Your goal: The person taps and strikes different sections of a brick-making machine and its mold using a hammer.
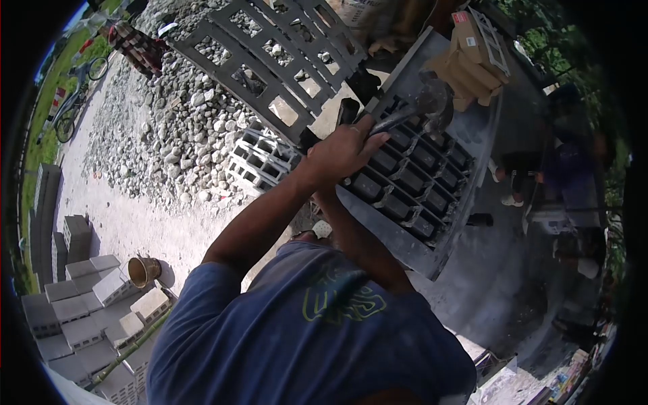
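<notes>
Left hand (pixel 341 152) closed round the shaft of a hammer-like tool (pixel 395 119) — stiff, likely head-heavy, best held low on the shaft. Right hand hidden behind the left wrist; grip could not be told. Tool pointed to two o'clock, over the upper edge of the block mould (pixel 408 179), whose hard ribs looked apt to catch knuckles. Slatted metal frame (pixel 270 61) crowded eleven o'clock, cardboard (pixel 466 67) one o'clock — swing room lay between. Gravel (pixel 175 128) spread at nine.

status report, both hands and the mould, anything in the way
Left hand closed on blurred, hammer-like tool. Right hand hidden from view. Mould with black blocks beside left hand, tool covering part of its upper end.
</notes>
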Demonstrator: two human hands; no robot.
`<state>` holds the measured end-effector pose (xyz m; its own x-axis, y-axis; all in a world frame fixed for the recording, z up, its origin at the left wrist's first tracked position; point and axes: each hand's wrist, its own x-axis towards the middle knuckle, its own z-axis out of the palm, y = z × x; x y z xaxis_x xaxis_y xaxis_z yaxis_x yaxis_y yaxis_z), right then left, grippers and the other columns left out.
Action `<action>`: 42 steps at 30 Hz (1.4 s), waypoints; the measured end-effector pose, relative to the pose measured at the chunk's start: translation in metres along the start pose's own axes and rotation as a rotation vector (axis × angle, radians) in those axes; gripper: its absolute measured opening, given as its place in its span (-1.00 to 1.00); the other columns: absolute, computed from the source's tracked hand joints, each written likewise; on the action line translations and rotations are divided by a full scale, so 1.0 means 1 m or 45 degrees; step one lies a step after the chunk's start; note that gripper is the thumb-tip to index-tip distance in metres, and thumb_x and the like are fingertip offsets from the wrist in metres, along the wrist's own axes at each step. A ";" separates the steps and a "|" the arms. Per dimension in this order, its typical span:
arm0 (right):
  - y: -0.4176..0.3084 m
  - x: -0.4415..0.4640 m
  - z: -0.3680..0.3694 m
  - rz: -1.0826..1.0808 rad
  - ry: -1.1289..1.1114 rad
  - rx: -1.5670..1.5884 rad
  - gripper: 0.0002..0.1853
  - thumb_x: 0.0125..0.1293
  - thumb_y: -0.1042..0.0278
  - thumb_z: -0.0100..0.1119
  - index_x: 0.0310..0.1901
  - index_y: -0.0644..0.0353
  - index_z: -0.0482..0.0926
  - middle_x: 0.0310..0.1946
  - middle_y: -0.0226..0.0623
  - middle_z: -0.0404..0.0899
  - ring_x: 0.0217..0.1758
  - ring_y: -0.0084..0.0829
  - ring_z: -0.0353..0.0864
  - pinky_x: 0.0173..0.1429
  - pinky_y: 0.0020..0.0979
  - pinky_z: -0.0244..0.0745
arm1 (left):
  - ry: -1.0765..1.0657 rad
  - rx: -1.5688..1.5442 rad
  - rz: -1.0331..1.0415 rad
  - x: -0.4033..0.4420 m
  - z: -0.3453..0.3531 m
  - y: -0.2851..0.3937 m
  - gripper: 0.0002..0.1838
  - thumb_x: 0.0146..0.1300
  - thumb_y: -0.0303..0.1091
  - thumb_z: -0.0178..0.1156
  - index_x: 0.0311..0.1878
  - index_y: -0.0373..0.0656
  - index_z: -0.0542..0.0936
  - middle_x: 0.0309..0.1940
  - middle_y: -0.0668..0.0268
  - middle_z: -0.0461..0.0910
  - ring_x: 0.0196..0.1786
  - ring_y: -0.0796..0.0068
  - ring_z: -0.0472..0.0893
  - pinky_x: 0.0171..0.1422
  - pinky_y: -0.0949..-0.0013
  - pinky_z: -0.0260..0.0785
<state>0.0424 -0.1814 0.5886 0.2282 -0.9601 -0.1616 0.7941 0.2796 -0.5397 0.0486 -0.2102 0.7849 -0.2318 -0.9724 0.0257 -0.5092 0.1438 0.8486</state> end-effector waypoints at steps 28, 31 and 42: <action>-0.097 -0.026 -0.008 0.381 0.040 -0.285 -0.18 0.11 -0.60 -0.47 -0.25 0.10 0.42 -0.56 -0.39 0.43 -0.54 -0.48 0.45 -0.47 -0.41 0.35 | -0.095 -0.631 -0.262 0.048 0.062 -0.061 -0.61 0.27 -0.04 0.09 -0.34 -0.26 0.46 -0.60 0.40 0.41 -0.53 0.62 0.39 -0.46 0.50 0.22; -0.139 -0.082 -0.024 0.257 0.026 -0.272 -0.33 0.30 -0.37 -0.32 -0.11 0.19 0.43 -0.40 -0.30 0.56 -0.36 -0.43 0.57 -0.27 -0.39 0.49 | -0.207 -0.993 -0.248 0.022 0.081 -0.020 -0.73 0.26 -0.25 0.15 -0.49 -0.08 0.32 -0.72 0.53 0.19 -0.70 0.72 0.19 -0.67 0.53 -0.03; -0.031 -0.412 -0.149 -1.221 2.078 0.674 -0.46 0.28 -0.24 -0.10 -0.17 0.18 0.40 -0.47 -0.29 0.46 -0.41 -0.40 0.51 -0.29 -0.41 0.42 | -0.931 -0.865 -0.046 -0.033 0.138 0.008 -0.75 0.25 -0.30 0.18 -0.45 -0.08 0.32 -0.78 0.49 0.15 -0.80 0.72 0.13 -0.77 0.55 -0.02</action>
<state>-0.1604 0.2065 0.5488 -0.7110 0.2383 -0.6616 0.4501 -0.5686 -0.6885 -0.0629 -0.1519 0.7180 -0.7951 -0.5891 -0.1439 0.0030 -0.2411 0.9705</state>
